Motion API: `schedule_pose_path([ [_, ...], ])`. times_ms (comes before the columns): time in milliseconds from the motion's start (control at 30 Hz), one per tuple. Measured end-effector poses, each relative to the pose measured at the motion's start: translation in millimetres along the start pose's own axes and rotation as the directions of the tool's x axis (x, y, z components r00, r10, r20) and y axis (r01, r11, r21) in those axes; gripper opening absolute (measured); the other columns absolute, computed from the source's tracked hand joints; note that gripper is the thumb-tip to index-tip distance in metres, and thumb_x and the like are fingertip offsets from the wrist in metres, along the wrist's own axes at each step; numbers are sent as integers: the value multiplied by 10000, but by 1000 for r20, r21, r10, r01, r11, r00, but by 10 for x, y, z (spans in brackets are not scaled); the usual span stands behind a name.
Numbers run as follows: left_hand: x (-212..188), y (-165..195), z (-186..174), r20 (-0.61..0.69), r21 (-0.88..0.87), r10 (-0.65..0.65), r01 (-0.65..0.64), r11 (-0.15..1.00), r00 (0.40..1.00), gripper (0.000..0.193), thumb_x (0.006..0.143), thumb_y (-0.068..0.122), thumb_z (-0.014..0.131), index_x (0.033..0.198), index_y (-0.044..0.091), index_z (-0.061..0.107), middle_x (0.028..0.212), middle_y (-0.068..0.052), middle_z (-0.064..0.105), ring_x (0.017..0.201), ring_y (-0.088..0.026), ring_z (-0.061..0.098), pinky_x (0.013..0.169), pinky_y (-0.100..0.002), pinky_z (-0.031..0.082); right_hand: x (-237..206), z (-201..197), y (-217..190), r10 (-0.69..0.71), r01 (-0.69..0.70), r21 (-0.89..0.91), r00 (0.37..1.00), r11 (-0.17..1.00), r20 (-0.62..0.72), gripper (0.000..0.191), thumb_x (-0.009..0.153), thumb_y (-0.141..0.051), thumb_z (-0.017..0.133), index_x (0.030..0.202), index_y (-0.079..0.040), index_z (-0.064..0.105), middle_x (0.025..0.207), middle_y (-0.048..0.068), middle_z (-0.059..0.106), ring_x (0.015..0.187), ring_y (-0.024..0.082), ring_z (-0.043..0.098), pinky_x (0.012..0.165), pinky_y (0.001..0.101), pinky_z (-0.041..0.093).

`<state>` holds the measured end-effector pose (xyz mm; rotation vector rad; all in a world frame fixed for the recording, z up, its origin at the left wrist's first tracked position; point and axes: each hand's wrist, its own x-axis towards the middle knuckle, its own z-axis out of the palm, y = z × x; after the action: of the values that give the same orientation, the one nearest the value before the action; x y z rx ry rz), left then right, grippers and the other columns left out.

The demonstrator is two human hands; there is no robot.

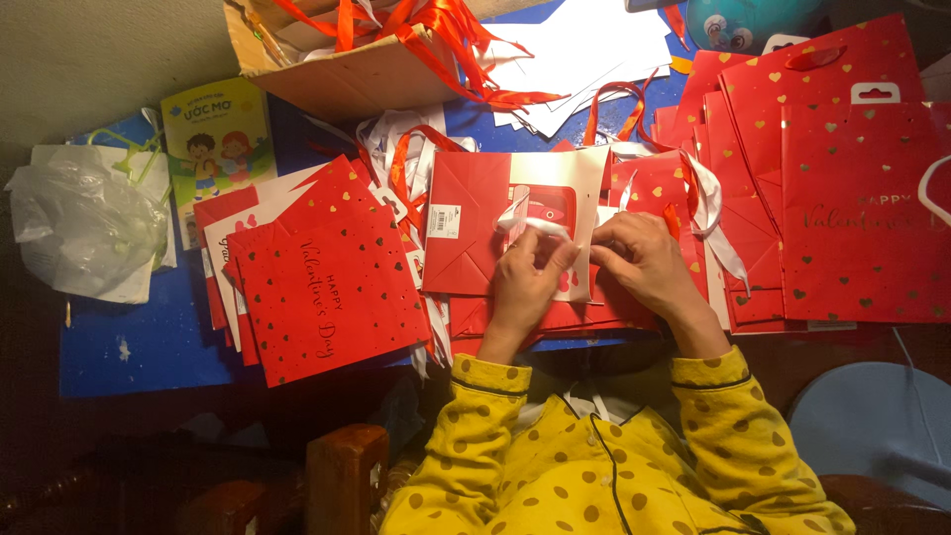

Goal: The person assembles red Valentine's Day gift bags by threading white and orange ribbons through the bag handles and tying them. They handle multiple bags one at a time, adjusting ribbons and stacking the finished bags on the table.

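Both hands, left hand and right hand, pinch a white ribbon on an unfinished red gift bag; finished bags lie stacked right, flat ones await left.

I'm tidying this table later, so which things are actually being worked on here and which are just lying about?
In hand:
left hand and right hand
white ribbon
flat red gift bag

Lying about:
stack of red bags on the left
finished red bags on the right
children's booklet
cardboard box of orange ribbons
crumpled plastic bag
white sheets
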<state>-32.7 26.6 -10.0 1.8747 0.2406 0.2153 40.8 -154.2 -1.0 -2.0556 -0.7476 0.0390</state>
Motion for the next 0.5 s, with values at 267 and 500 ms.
schedule_pose_path([
  [267, 0, 65, -14, -17, 135, 94, -91, 987, 995, 289, 949, 357, 716, 941, 68, 729, 775, -86, 707, 683, -228, 692, 636, -379, 517, 4, 3, 8, -1, 1, -2, 1000, 1000, 4, 119, 875, -166, 743, 941, -70, 720, 835, 32, 678, 810, 210, 639, 925, 375, 439],
  [500, 17, 29, 20, -87, -146, 58, -70, 987, 995, 299, 1040, 348, 608, 1037, 53, 653, 875, -61, 760, 787, -164, 765, 662, -300, 571, -8, 7, 17, -17, 18, 4, 1000, 1000, -11, 116, 876, -155, 736, 932, -59, 705, 856, 42, 677, 842, 222, 644, 918, 372, 448],
])
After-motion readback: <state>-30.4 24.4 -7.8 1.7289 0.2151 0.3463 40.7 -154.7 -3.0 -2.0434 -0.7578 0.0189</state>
